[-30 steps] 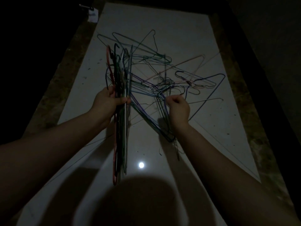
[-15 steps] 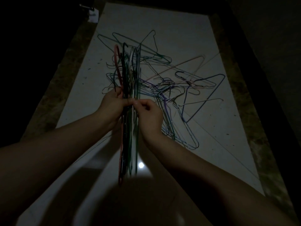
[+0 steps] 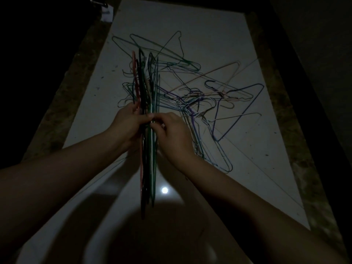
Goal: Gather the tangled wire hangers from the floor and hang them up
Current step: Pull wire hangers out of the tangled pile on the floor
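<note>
The step in hand appears to be adding one more hanger to the stack. The left hand (image 3: 129,124) grips the gathered bundle (image 3: 146,82) of wire hangers around its middle, holding it edge-on above the floor (image 3: 209,25). The right hand (image 3: 171,134) sits right against it, its fingertips pinching a green hanger (image 3: 153,168) at the bundle's right edge, touching the left thumb. The rest of the task's hangers lie in a tangled pile (image 3: 200,100) on the floor, just right of and behind the hands, with loops crossing each other and a few strands running under the bundle.

To do this well, the green hanger should be slid flat against the others so that the hooks all face one way; whether they do now is hard to tell in this dim light. The left thumb probably needs to lift briefly, let the wire in, then clamp down again without loosening the stack. The right hand should let go only once the left holds it. For the next pick, taking the topmost loose hanger by its hook looks safer than pulling from the knot in the middle, which would likely drag several along.
</note>
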Demonstrator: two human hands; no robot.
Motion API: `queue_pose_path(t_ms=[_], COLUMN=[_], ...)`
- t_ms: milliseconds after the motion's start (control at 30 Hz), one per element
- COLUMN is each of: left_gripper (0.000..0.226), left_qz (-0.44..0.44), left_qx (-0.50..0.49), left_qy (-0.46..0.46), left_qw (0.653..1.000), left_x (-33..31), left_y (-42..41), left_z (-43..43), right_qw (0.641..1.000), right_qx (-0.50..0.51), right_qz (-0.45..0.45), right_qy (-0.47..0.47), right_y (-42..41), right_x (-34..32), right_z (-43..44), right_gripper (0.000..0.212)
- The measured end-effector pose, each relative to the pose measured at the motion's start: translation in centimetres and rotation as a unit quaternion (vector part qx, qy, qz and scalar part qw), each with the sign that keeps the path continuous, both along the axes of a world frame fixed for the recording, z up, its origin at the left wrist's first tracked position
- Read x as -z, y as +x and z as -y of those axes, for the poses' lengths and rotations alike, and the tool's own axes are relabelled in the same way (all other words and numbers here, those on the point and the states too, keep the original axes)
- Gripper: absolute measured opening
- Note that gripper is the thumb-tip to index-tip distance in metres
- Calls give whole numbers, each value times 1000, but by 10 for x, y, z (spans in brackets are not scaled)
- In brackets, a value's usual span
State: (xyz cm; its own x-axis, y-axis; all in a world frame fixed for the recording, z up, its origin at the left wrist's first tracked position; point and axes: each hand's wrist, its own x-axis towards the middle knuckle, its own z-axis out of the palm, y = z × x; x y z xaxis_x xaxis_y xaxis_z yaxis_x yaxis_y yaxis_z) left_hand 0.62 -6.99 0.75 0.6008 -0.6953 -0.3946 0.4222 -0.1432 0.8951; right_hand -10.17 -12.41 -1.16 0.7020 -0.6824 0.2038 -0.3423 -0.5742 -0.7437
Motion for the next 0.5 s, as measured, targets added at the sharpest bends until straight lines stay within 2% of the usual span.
queue_pose_path(t_ms=[100,200,333,500], left_gripper=[37,32,15,18], left_qz=[27,45,54,56], left_qx=[5,5,-13,-46], left_qy=[15,35,56,52], left_qw=[1000,998,997,996], left_x=[2,4,8,13], left_y=[1,4,12,19], left_z=[0,-2,-6,-6], right_qw=[999,996,980,960], right_qx=[-2,57,167,185], right_qz=[33,21,-77,-205], right_qy=[32,71,77,50], right_y=[-3,-6,-15,-16], right_x=[9,23,61,102], right_z=[4,18,58,77], right_gripper=[22,19,20,20])
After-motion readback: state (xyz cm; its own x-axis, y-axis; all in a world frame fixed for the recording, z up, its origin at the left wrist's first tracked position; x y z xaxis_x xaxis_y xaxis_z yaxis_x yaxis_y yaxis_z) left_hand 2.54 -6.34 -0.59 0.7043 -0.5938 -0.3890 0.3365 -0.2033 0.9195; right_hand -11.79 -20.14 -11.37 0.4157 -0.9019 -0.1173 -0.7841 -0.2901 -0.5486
